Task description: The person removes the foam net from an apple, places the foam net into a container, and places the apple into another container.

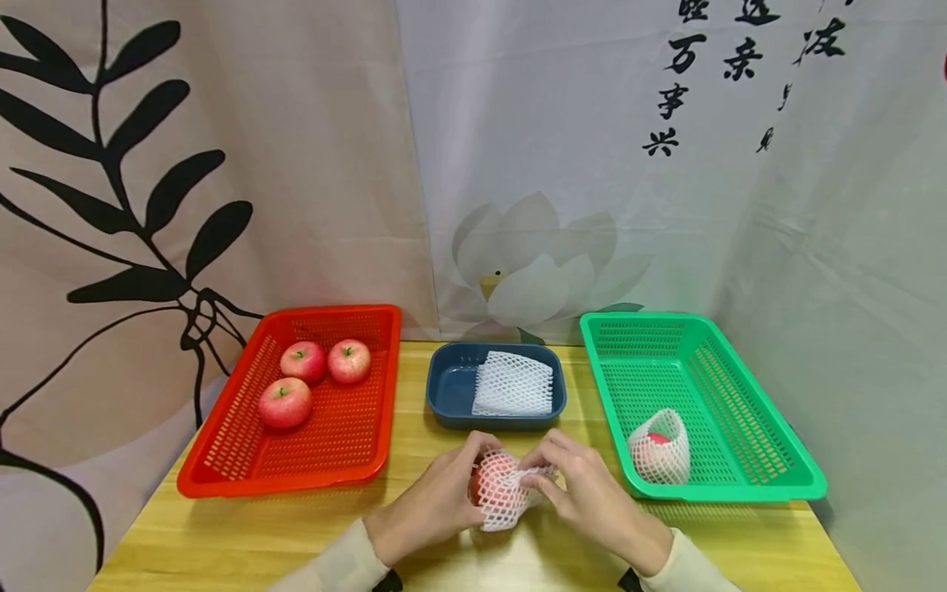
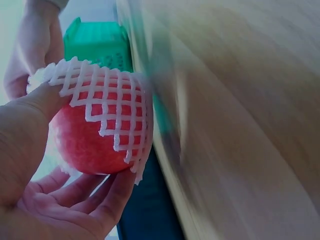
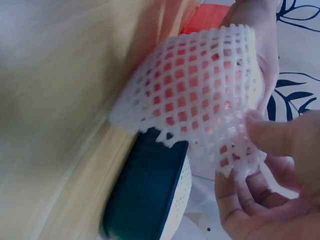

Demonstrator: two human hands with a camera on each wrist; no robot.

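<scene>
Over the wooden table's front part, a red apple [image 2: 82,137] sits partly inside a white foam net sleeve [image 3: 200,90]. My left hand [image 1: 435,503] grips the apple from the left, thumb on one side and fingers curled on the other. On the opposite side my right hand [image 1: 588,497] pinches the loose end of the sleeve between thumb and fingers. In the left wrist view, bare apple skin shows below the net's slanting edge. The right wrist view shows mesh over most of that side.
At left, a red basket [image 1: 333,448] holds 3 bare apples [image 1: 285,403]. Behind the hands, a dark blue dish [image 1: 450,386] contains flat white foam nets [image 1: 514,385]. A green basket [image 1: 713,436] at right holds one netted apple [image 1: 660,456]. A printed cloth [image 1: 333,164] hangs behind.
</scene>
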